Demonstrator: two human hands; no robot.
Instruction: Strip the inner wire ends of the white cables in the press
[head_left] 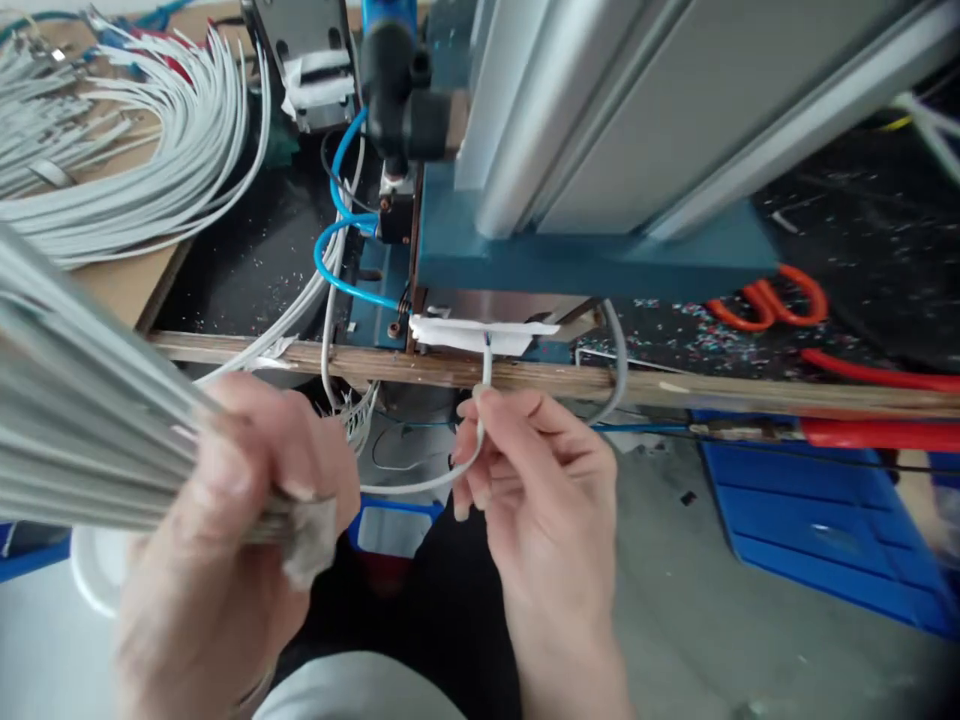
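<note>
A thick bundle of grey cables (90, 410) fills my left hand (240, 500), which is closed round it; tape wraps the bundle's end. Between the thumb and fingers of my right hand (536, 470) is a single grey cable (487, 372), pinched just below its tip. Dark wire ends show at that tip, which reaches the white-taped edge (480, 332) at the base of a machine (592, 255). The same cable curves down and left behind my right fingers, toward my left hand.
Several grey cables (187, 130) lie coiled on the bench at left. Blue air tubes (330, 250) run beside the machine. Orange-handled scissors (787, 300) rest among wire scraps at right. The wooden bench edge (720, 388) crosses in front; a blue crate (810, 520) stands below.
</note>
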